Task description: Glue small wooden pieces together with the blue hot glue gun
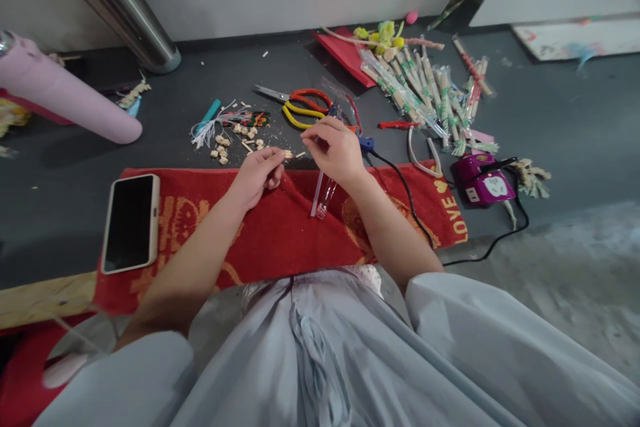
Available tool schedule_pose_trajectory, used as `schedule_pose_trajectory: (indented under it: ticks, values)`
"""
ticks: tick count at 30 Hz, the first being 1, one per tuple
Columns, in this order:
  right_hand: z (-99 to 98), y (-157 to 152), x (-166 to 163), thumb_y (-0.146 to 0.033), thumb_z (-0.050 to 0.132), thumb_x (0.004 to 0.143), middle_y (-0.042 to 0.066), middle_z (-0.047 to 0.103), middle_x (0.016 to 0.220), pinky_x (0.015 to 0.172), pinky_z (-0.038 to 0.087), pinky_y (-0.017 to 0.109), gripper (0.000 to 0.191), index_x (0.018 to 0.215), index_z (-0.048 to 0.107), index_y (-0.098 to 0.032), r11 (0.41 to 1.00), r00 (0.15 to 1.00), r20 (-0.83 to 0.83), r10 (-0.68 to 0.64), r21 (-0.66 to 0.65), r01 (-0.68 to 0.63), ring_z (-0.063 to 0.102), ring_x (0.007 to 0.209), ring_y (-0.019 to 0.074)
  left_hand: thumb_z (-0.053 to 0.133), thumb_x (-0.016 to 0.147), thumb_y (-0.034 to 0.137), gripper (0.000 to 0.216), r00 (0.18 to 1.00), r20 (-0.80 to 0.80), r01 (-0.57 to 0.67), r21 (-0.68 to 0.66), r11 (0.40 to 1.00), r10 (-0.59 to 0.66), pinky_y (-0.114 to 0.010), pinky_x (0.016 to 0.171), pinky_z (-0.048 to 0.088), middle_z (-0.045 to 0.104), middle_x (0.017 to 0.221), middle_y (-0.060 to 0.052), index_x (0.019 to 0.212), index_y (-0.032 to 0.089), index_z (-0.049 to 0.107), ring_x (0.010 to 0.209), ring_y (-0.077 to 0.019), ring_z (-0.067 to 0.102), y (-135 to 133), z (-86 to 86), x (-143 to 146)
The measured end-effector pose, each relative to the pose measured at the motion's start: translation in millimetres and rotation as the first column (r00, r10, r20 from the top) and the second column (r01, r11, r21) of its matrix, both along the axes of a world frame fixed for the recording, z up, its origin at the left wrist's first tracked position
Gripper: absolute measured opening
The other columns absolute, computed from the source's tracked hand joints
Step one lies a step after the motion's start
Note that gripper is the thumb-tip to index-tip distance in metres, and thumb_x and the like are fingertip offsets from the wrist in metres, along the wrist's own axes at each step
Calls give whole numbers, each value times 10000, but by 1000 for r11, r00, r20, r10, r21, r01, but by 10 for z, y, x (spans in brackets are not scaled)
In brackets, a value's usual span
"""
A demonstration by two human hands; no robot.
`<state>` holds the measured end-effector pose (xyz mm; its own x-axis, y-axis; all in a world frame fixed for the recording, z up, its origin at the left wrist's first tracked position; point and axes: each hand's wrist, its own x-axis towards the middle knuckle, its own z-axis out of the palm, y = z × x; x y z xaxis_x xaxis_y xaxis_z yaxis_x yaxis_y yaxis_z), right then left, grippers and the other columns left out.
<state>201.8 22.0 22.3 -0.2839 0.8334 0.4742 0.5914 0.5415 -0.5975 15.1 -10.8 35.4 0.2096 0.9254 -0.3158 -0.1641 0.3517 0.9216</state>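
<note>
1. Landmark: red towel point(295, 247), lying crosswise in front of the wearer.
2. Left hand point(260, 177) is hovering over the towel's far edge, thumb and fingers making a narrow pinch. Pale piece point(288, 154) is showing right at its tips; can't tell if it's gripped or just behind.
3. Right hand point(336, 150) is hanging just beyond the towel's far edge, thumb and index nearly meeting. Can't tell if anything thin is between them.
4. Key relation: the pale piece is sitting just past the towel's far edge, between both sets of fingertips. Left is nearer. From the right fingertips it's lying left and a bit toward the wearer. Long axis is looking roughly parallel to the towel's far edge, though it's too small to be sure.
5. On the towel, below the right hand: thin tube point(317, 193) and clear wrapper point(327, 199), both running near-to-far.
6. Beyond the towel: crumbly bits point(221, 147) are lying left of centre, scissors point(273, 92) farther back.
7. Phone point(131, 223) is resting on the towel's left end.
</note>
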Motion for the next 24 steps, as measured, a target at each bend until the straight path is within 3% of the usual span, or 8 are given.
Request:
schedule_pose_trajectory:
  ticks: [15, 24]
  values:
    - [-12, 10, 10, -177, 512, 918, 84, 726, 983, 720, 483, 293, 219, 962, 726, -159, 1000, 997, 75, -5, 22, 3, 628, 772, 159, 690, 815, 293, 186, 1000, -28, 2, 9, 1000, -2, -163, 376, 232, 484, 451, 85, 795, 185, 539, 346, -38, 338, -21, 22, 16]
    - [-16, 25, 15, -208, 518, 931, 94, 759, 996, 781, 498, 326, 211, 955, 725, -173, 997, 989, 132, 67, -54, -60, 678, 892, 206, 690, 828, 293, 189, 1000, -20, -17, -3, 1000, 17, -162, 379, 234, 485, 458, 89, 812, 184, 537, 343, -35, 331, -20, 32, 21]
